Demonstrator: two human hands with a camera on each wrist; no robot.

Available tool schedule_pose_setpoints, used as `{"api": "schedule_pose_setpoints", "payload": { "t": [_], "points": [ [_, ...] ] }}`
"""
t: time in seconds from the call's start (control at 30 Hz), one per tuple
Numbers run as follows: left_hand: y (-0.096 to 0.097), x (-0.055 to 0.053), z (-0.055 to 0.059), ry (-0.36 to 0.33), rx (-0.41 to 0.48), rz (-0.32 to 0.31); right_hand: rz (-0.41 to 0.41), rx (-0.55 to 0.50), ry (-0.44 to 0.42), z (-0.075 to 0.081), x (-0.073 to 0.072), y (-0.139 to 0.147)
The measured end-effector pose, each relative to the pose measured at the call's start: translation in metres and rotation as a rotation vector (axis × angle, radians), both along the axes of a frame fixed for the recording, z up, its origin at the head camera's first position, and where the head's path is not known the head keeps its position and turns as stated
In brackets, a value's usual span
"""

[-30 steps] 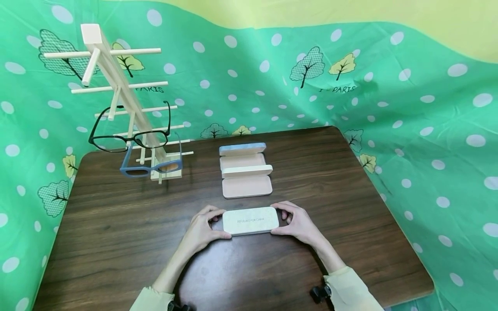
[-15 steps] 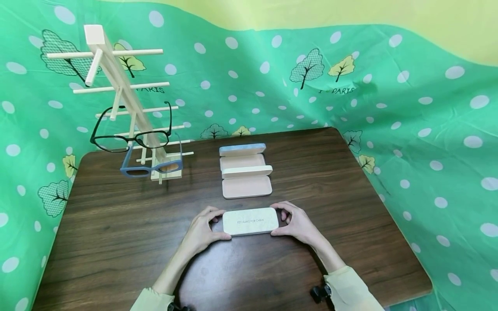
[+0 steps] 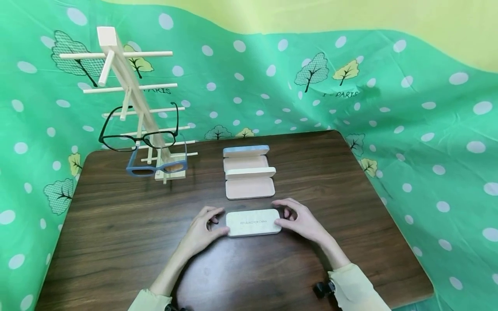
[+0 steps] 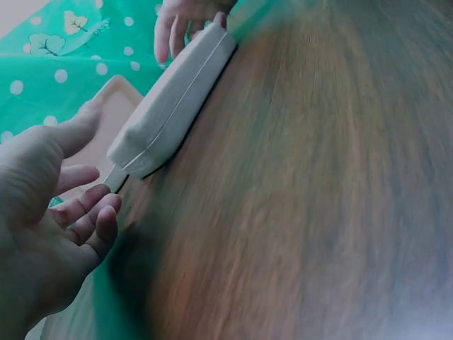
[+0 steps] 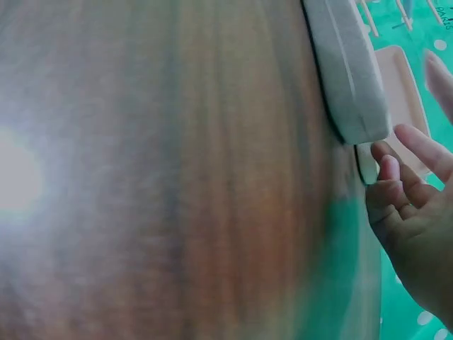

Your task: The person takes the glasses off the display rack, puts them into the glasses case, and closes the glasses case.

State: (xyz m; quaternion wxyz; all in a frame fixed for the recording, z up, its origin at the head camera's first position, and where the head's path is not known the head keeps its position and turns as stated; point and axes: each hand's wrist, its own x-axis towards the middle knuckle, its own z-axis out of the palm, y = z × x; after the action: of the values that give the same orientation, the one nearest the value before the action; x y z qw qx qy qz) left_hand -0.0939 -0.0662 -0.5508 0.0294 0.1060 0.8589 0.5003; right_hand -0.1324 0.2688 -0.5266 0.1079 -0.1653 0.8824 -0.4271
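Note:
A closed pale glasses case (image 3: 253,223) with small lettering on its lid lies on the dark wooden table. My left hand (image 3: 203,230) is at the case's left end, thumb tip beside the corner; in the left wrist view a gap shows between the relaxed left hand (image 4: 64,191) and the case (image 4: 173,103). At the other end is my right hand (image 3: 298,220), its thumb overlapping the corner in the head view. The right wrist view shows the right hand (image 5: 417,191) with fingers loosely spread off the case's end (image 5: 350,71).
Behind the closed case stand two open glasses cases, one pale (image 3: 250,188) and one blue-lidded (image 3: 246,151). A wooden display stand (image 3: 130,82) at the back left bears black-framed glasses (image 3: 140,140) and blue-framed glasses (image 3: 157,168). A green patterned cloth (image 3: 264,86) hangs behind the table.
Both hands have loosened from the case's ends, fingers now apart from it where they gripped it before. The head view has shifted slightly; the case stays in place on the table.

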Motion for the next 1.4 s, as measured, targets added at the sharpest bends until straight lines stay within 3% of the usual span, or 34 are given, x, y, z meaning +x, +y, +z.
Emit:
{"api": "schedule_pose_setpoints", "payload": {
  "t": [0.13,0.3,0.4,0.57,0.63,0.73,0.9,1.17,1.4],
  "points": [
    [-0.01,0.001,0.009,0.013,0.068,0.023,-0.037,-0.015,0.033,0.021,0.001,-0.007],
    [-0.019,0.0,0.026,0.09,0.061,0.05,-0.052,-0.045,0.073,0.053,0.001,-0.023],
    [-0.024,-0.001,0.039,0.12,0.049,0.092,-0.077,-0.058,0.099,0.056,-0.005,-0.028],
    [-0.029,0.003,0.081,0.201,0.078,0.134,-0.105,-0.115,0.157,0.06,-0.015,-0.04],
    [-0.03,0.005,0.098,0.233,0.094,0.136,-0.116,-0.13,0.157,0.076,-0.014,-0.049],
    [-0.034,0.005,0.107,0.247,0.103,0.139,-0.128,-0.133,0.156,0.097,-0.013,-0.063],
    [-0.039,0.005,0.109,0.257,0.112,0.154,-0.13,-0.158,0.163,0.108,-0.018,-0.076],
    [-0.049,-0.005,0.091,0.275,0.112,0.208,-0.127,-0.202,0.183,0.121,-0.024,-0.093],
    [-0.056,-0.008,0.097,0.26,0.167,0.258,-0.129,-0.226,0.174,0.135,-0.026,-0.11]
  ]
}}
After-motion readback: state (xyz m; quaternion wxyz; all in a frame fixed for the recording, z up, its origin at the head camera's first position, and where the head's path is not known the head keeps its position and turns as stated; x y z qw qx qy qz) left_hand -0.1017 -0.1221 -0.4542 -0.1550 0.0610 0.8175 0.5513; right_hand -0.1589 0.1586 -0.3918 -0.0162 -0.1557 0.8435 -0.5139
